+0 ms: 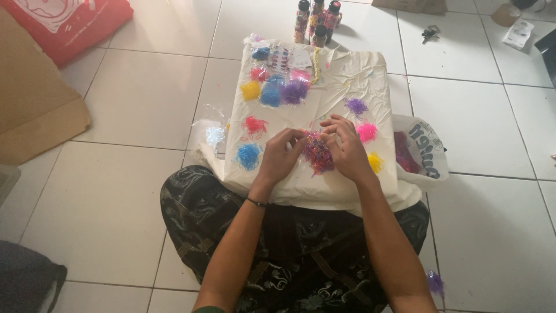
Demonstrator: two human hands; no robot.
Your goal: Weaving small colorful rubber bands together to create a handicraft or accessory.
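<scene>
Dark patterned trousers (pixel 289 255) covered the person's crossed legs at the bottom of the view, and both bare forearms reached forward from there over a cream cloth (pixel 359 87) spread on the white tiled floor (pixel 133 110).

The left hand (pixel 280 156) and right hand (pixel 346 148) met over a mixed pile (pixel 317 153) of small multicoloured elastic bands, near the front edge of the cloth. Fingers of both hands were curled and pinched into the top of the pile, fingertips touching the bands; what each fingertip held singly was too small to tell. A dark band (pixel 256 202) circled the left wrist.

Sorted heaps lay around the hands on the cloth: a blue heap (pixel 248 155) and a red heap (pixel 254 125) to the left, a pink heap (pixel 366 132) and a yellow heap (pixel 376 162) just right of the right hand, a purple heap (pixel 355 106) beyond it. Farther back lay packets (pixel 272 90) of yellow, blue, purple and pink bands, close together.

Four dark-capped bottles (pixel 317 22) with coloured contents stood on the floor past the far edge of the cloth. A white printed bag (pixel 425 150) lay at the right edge of the cloth, with dark red contents showing. Brown cardboard (pixel 35 104) and a red bag (pixel 69 20) lay well apart at the left.
</scene>
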